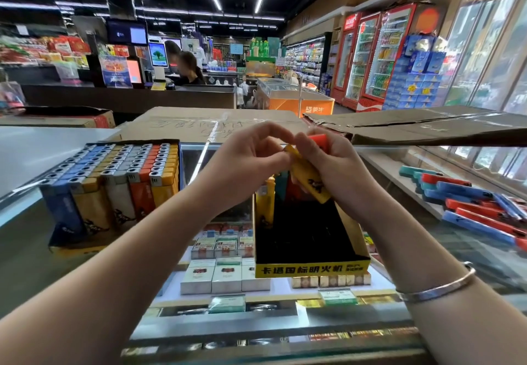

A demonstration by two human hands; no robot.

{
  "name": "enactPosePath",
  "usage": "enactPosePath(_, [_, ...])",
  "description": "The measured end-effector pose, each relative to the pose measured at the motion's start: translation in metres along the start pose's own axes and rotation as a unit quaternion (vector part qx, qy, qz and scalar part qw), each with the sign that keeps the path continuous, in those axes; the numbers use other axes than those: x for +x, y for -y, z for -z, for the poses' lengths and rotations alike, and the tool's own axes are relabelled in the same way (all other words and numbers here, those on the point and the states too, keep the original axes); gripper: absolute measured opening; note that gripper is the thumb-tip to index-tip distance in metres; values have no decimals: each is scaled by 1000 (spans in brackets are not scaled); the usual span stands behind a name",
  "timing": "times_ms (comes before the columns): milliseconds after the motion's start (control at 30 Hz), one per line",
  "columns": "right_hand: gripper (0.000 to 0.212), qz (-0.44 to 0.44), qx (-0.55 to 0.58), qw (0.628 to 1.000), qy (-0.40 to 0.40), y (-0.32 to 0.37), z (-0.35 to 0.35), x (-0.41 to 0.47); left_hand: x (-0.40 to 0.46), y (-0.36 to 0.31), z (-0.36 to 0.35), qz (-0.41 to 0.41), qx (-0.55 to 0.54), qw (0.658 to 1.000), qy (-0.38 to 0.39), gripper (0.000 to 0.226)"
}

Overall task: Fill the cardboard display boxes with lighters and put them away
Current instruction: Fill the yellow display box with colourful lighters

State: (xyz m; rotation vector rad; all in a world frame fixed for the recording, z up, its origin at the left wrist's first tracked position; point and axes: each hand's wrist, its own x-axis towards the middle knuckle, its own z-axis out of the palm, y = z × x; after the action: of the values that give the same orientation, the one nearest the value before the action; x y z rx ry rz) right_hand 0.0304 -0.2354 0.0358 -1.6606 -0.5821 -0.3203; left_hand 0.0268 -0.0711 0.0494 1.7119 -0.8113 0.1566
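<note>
Head view. Two cardboard display boxes stand on the glass worktop (34, 222). The full box (114, 190), at left, holds six tightly packed rows of lighters and appears finished. The second box (308, 236), centre, is mostly bare: a yellow lighter (269, 202) stands at its back left, with a few more behind the hands, number unclear. Above this box the right hand (336, 170) clamps its fingers on a yellow lighter (309, 179) and an orange one (319, 140); the left hand (248, 162) pinches the yellow lighter's top end. A loose pile of lighters (473, 205), too overlapped to count, lies at right, unloaded. Judged so, roughly half the filling remains, and neither box is put away.
</note>
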Motion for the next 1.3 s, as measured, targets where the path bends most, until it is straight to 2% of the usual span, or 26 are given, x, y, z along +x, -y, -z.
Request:
enactPosePath(100, [35,-6,-11,996,-84,-3,5,4,0,-3,10,7,36,999,10,17])
enactPosePath(200, [39,-18,-30,986,-165,-7,12,9,-1,-6,24,29,85,992,89,26])
enactPosePath(267, [38,-35,-46,981,-185,-11,15,11,-3,-7,29,39,127,984,118,34])
enactPosePath(433, [43,-104,-63,978,-167,-19,19,13,-7,-11,34,24,186,972,142,21])
enactPosePath(633, [45,-106,-78,978,-164,-18,18,12,-8,-11,33,4,267,951,158,14])
enactPosePath(833, [42,-107,-95,976,-164,-16,16,11,-11,-16,30,-33,364,915,169,11])
enactPosePath(1033, [41,-110,-100,976,-161,-10,13,8,-12,-19,22,-66,429,888,153,14])
enactPosePath(1167, [48,-106,-110,965,-213,-6,14,8,-10,-18,24,-56,439,882,164,14])
enactPosePath(1300, [44,-91,-113,957,-252,-4,21,9,-9,-15,30,-23,417,890,181,21])
